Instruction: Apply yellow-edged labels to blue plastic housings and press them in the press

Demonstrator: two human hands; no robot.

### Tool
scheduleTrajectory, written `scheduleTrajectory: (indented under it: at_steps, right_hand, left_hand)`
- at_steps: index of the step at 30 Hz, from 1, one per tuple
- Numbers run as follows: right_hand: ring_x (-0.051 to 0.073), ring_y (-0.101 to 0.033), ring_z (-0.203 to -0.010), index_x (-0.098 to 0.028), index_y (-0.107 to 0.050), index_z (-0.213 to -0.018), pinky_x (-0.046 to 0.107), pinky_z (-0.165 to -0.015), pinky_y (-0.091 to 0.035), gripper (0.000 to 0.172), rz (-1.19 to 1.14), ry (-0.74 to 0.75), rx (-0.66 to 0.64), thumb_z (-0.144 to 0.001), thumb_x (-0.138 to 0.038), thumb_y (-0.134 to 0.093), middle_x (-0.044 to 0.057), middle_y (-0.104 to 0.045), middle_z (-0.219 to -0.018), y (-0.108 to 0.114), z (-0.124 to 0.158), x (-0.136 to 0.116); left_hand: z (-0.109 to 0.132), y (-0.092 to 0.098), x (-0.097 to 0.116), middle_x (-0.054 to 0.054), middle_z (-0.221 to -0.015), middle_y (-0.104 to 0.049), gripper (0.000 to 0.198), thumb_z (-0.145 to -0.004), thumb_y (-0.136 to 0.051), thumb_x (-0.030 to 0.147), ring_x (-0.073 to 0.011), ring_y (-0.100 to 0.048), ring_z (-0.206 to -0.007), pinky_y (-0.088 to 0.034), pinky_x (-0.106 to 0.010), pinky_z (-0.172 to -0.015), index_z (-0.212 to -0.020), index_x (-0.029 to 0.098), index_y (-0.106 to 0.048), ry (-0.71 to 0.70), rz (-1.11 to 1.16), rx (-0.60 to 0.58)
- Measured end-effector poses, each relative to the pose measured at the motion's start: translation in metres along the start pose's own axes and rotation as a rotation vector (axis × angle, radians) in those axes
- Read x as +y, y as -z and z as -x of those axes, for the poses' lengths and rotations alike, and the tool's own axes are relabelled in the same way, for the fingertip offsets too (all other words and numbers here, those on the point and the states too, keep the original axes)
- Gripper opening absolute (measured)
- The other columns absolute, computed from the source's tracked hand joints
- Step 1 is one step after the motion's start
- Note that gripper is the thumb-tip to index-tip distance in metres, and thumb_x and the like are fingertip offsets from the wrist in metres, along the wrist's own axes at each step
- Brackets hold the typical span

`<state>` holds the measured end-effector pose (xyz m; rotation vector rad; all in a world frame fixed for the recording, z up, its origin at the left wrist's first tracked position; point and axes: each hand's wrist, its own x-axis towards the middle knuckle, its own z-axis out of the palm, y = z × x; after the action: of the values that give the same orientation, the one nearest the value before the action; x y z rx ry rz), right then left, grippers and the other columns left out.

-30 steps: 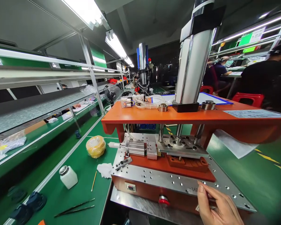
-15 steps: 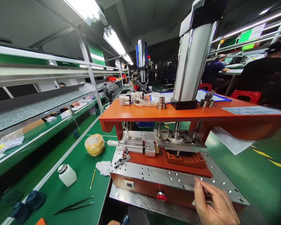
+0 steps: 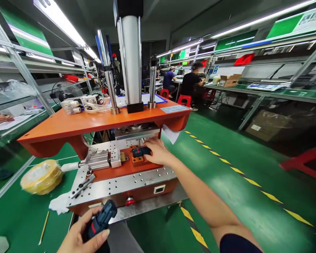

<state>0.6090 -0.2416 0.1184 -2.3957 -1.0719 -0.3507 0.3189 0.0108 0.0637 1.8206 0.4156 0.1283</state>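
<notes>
My left hand (image 3: 85, 232) grips a dark blue plastic part with a red stripe (image 3: 102, 219), shaped like a small tool battery pack, in front of the press at the lower left. Its thumb and fingers close around the sides, and its upper end sticks out. Under the raised metal press plate (image 3: 137, 133), my right hand (image 3: 156, 150) holds a similar dark blue part (image 3: 141, 151), also red-marked. That part lies in the orange fixture block (image 3: 137, 161). My right fingertips are partly hidden behind the part and the hand.
A silver clamp cylinder (image 3: 101, 161) points at the fixture from the left. The red button (image 3: 130, 201) is on the press front. Yellow tape (image 3: 42, 177), a white wipe (image 3: 59, 203) and a cotton swab (image 3: 44, 228) lie on the green bench. People sit at benches farther back.
The view has turned right. My right hand has moved from the press's front edge to the fixture, where a dark blue part now lies. My left hand has risen into view with another.
</notes>
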Motion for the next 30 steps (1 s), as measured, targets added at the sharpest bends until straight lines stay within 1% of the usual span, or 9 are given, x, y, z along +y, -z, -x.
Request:
scheduleTrajectory:
  at_steps: [4, 7, 12, 15, 18, 21, 23, 28, 30]
  right_hand:
    - [0.031, -0.061, -0.103, -0.02, -0.073, -0.085, 0.044, -0.095, -0.046, 0.028, -0.051, 0.081, -0.149, -0.061, -0.016, -0.087, 0.006, -0.071, -0.092, 0.005, -0.03, 0.013]
    - [0.028, -0.065, -0.097, -0.018, -0.07, -0.086, 0.039, -0.09, -0.05, 0.03, -0.108, 0.084, -0.138, -0.063, -0.015, -0.088, 0.007, -0.072, -0.094, 0.003, -0.028, 0.013]
    - [0.027, -0.063, -0.112, -0.018, -0.061, -0.117, 0.041, -0.096, -0.051, 0.033, -0.207, -0.012, 0.091, -0.085, -0.014, -0.07, 0.012, -0.068, -0.118, -0.002, 0.007, 0.005]
    - [0.025, -0.06, -0.121, -0.021, -0.056, -0.125, 0.043, -0.105, -0.048, 0.034, -0.288, -0.079, 0.403, -0.092, -0.017, -0.062, 0.012, -0.063, -0.127, -0.005, 0.039, 0.0]
    - [0.024, -0.061, -0.12, -0.025, -0.058, -0.124, 0.042, -0.106, -0.048, 0.032, -0.335, -0.148, 0.666, -0.093, -0.022, -0.063, 0.009, -0.064, -0.126, -0.005, 0.079, -0.001]
    - [0.025, -0.062, -0.117, -0.026, -0.061, -0.125, 0.043, -0.105, -0.049, 0.031, -0.306, -0.278, 0.724, -0.094, -0.028, -0.063, 0.009, -0.065, -0.125, -0.002, 0.121, 0.003]
    - [0.027, -0.062, -0.117, -0.026, -0.062, -0.125, 0.046, -0.105, -0.049, 0.032, -0.302, -0.369, 0.744, -0.094, -0.034, -0.064, 0.01, -0.065, -0.126, -0.003, 0.147, 0.011]
    - [0.028, -0.064, -0.115, -0.022, -0.066, -0.122, 0.047, -0.103, -0.05, 0.044, -0.518, -0.565, 0.813, -0.086, -0.047, -0.071, 0.013, -0.066, -0.126, -0.016, 0.18, 0.033]
    - [0.027, -0.067, -0.11, -0.021, -0.066, -0.123, 0.046, -0.101, -0.052, 0.051, -0.707, -0.631, 0.83, -0.083, -0.05, -0.074, 0.013, -0.07, -0.123, -0.025, 0.176, 0.037]
  left_hand:
    - [-0.033, -0.012, 0.056, -0.008, -0.125, -0.072, 0.053, -0.071, -0.08, 0.057, -0.0322, -0.064, -0.122, -0.05, -0.042, -0.107, -0.114, 0.026, -0.073, -0.253, -0.233, -0.063]
    - [-0.062, -0.025, 0.087, -0.008, -0.125, -0.073, 0.049, -0.077, -0.077, 0.05, -0.0312, -0.065, -0.12, -0.051, -0.044, -0.105, -0.12, 0.027, -0.071, -0.419, -0.392, -0.155]
    - [-0.101, -0.057, 0.118, -0.008, -0.124, -0.073, 0.041, -0.083, -0.073, 0.029, -0.0277, -0.069, -0.113, -0.054, -0.04, -0.099, -0.123, 0.023, -0.067, -0.574, -0.59, -0.209]
    - [-0.125, -0.077, 0.131, -0.009, -0.126, -0.072, 0.044, -0.084, -0.074, 0.023, -0.0272, -0.069, -0.115, -0.053, -0.037, -0.099, -0.126, 0.02, -0.065, -0.617, -0.692, -0.207]
    - [-0.15, -0.094, 0.142, -0.008, -0.13, -0.071, 0.046, -0.087, -0.071, 0.018, -0.0266, -0.067, -0.118, -0.051, -0.036, -0.1, -0.132, 0.02, -0.063, -0.625, -0.759, -0.21]
    - [-0.171, -0.107, 0.146, -0.009, -0.119, -0.076, 0.04, -0.089, -0.066, 0.017, -0.0282, -0.071, -0.109, -0.054, -0.037, -0.093, -0.129, 0.021, -0.065, -0.616, -0.808, -0.245]
    - [-0.178, -0.113, 0.143, -0.013, -0.121, -0.075, 0.041, -0.092, -0.064, 0.021, -0.0304, -0.07, -0.113, -0.054, -0.04, -0.096, -0.133, 0.018, -0.063, -0.613, -0.855, -0.266]
    - [-0.181, -0.117, 0.131, -0.018, -0.153, -0.05, 0.054, -0.099, -0.055, 0.038, -0.0315, -0.042, -0.146, -0.022, -0.051, -0.125, -0.146, 0.013, -0.051, -0.659, -0.954, -0.273]
    - [-0.183, -0.116, 0.128, -0.018, -0.152, -0.052, 0.05, -0.101, -0.051, 0.036, -0.0297, -0.043, -0.146, -0.02, -0.051, -0.125, -0.145, 0.014, -0.051, -0.659, -0.975, -0.275]
